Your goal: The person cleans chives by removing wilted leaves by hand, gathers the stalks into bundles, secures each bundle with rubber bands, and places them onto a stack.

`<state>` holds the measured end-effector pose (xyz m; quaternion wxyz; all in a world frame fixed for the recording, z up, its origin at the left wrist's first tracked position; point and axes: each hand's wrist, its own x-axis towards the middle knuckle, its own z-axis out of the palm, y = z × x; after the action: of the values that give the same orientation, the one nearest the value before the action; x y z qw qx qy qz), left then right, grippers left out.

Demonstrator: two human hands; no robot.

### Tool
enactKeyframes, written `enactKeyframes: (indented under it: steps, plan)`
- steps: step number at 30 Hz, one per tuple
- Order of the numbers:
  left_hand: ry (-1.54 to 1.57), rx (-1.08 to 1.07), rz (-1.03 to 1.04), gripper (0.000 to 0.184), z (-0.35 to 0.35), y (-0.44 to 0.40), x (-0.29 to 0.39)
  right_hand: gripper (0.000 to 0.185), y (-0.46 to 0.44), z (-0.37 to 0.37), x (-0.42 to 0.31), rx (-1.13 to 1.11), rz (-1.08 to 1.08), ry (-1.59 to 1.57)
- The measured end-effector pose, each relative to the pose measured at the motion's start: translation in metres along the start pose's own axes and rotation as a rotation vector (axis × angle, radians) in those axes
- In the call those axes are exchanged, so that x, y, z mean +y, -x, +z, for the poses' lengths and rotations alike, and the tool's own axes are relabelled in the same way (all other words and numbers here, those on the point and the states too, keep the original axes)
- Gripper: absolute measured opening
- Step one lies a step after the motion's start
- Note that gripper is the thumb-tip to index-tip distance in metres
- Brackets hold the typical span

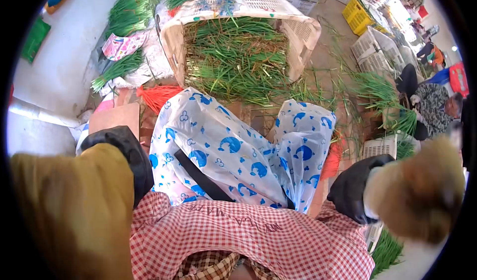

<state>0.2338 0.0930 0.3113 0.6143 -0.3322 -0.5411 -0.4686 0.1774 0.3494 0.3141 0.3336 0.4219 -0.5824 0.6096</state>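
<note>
My left hand (64, 220) is raised very close to the camera at the lower left, a blurred yellow-brown shape beyond a black sleeve (126, 153). My right hand (422, 195) is similarly near at the lower right, brown and smeared, past another black sleeve (350, 190). Neither hand's fingers can be made out, nor anything in them. Between the arms, a white plastic cover with blue whales (231, 146) lies over my legs, below a red checked apron (248, 230). Ahead of my knees, a white crate (169, 46) on its side holds loose green stalks (238, 56).
Bundled green stalks (131, 9) lie at the upper left beside a cardboard piece (117, 118). Red strands (156, 98) hang near my knee. A yellow crate (357, 15) and white crates (375, 51) stand at the upper right. Another person (432, 106) sits at right near green stalks.
</note>
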Motion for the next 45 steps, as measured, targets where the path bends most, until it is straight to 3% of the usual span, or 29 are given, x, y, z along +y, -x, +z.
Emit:
enactKeyframes:
  steps: [3,5,6,8,10,11,13,16,17,18,20,21,22,25,28,29,32,34,35,36,38,40,42,45]
  plan:
    - [-0.147,0.054,-0.197,0.035,-0.010,0.023,-0.049,0.021,0.013,0.006,0.062,-0.083,0.391,0.250]
    - [-0.358,-0.014,-0.341,0.033,-0.026,0.047,-0.103,0.019,0.026,-0.002,0.137,-0.386,0.566,0.463]
    - [-0.489,-0.094,-0.375,0.033,-0.037,0.061,-0.136,0.019,0.044,-0.007,0.184,-0.524,0.432,0.660]
    - [-0.858,-0.365,-0.321,0.046,-0.070,0.100,-0.210,0.018,0.069,-0.012,0.251,-0.707,0.466,0.844]
    - [-1.023,-0.504,-0.374,0.063,-0.100,0.138,-0.270,0.023,0.095,-0.025,0.318,-0.808,0.579,0.960]
    - [-1.012,-0.506,-0.381,0.063,-0.108,0.151,-0.292,0.023,0.108,-0.026,0.346,-0.811,0.588,0.968]
    - [-1.439,-0.719,-0.352,0.083,-0.119,0.173,-0.329,0.031,0.133,-0.025,0.394,-1.239,0.702,1.138]
    - [-1.560,-0.928,-0.415,0.096,-0.135,0.188,-0.378,0.040,0.179,-0.021,0.449,-1.417,0.746,1.206]
    - [-1.537,-0.914,-0.345,0.089,-0.141,0.193,-0.392,0.053,0.180,-0.012,0.458,-1.489,0.854,1.231]
    - [-1.552,-0.929,-0.355,0.089,-0.148,0.196,-0.407,0.053,0.187,-0.006,0.470,-1.505,0.851,1.208]
    - [-1.231,-0.901,-0.303,0.080,-0.156,0.202,-0.427,0.064,0.201,-0.005,0.491,-1.453,0.719,1.313]
    - [-1.147,-0.840,-0.427,0.070,-0.158,0.206,-0.433,0.088,0.210,-0.001,0.505,-1.490,0.731,1.344]
    - [-1.162,-0.848,-0.438,0.070,-0.163,0.209,-0.436,0.088,0.217,0.001,0.519,-1.504,0.724,1.325]
    - [-1.020,-0.876,-0.571,0.064,-0.167,0.201,-0.432,0.113,0.224,0.020,0.555,-1.482,0.582,1.486]
    - [-1.021,-0.885,-0.477,0.062,-0.173,0.202,-0.439,0.113,0.227,0.030,0.594,-1.355,0.515,1.538]
    - [-1.011,-0.863,-0.440,0.058,-0.176,0.205,-0.444,0.112,0.225,0.039,0.600,-1.411,0.540,1.590]
    - [-0.957,-0.818,-0.580,0.053,-0.192,0.207,-0.464,0.107,0.267,0.022,0.661,-1.215,0.307,1.572]
    - [-0.894,-0.864,-0.470,0.052,-0.211,0.203,-0.489,0.102,0.256,0.028,0.673,-1.287,0.374,1.542]
    - [-0.908,-0.817,-0.658,0.051,-0.213,0.200,-0.496,0.097,0.248,0.035,0.676,-1.349,0.438,1.504]
    - [-0.908,-0.836,-0.633,0.054,-0.221,0.198,-0.509,0.097,0.238,0.038,0.682,-1.355,0.427,1.496]
    - [-1.106,-0.823,-0.585,0.049,-0.144,0.180,-0.479,0.064,0.226,0.040,0.694,-1.500,0.502,1.468]
    - [-1.102,-0.791,-0.471,0.049,-0.153,0.191,-0.479,0.060,0.224,0.040,0.702,-1.516,0.571,1.466]
    - [-1.051,-0.724,-0.381,0.052,-0.161,0.208,-0.470,0.095,0.248,0.023,0.728,-1.436,0.515,1.514]
    - [-1.167,-0.623,-0.267,0.047,-0.153,0.226,-0.471,0.091,0.265,0.021,0.727,-1.385,0.571,1.566]
